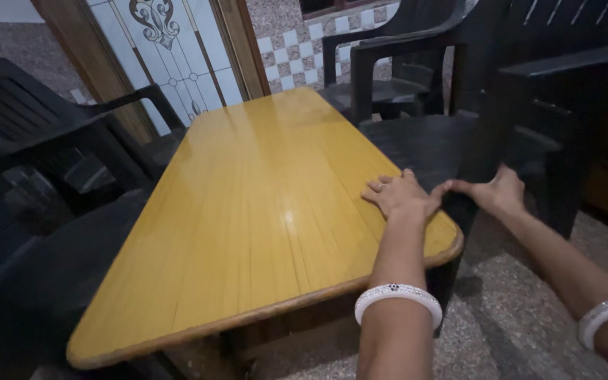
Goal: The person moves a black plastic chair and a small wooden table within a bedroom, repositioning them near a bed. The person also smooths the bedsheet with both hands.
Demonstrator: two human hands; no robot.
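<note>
Bare forearms; white beaded bangle [397,296] on each wrist.

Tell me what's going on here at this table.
A person stands at the near corner of a yellow wooden table. Their left hand lies flat on the tabletop by its right edge. Their right hand grips the front edge of a black plastic chair drawn up to that side. More black chairs stand around the table, whose top is bare.
</note>
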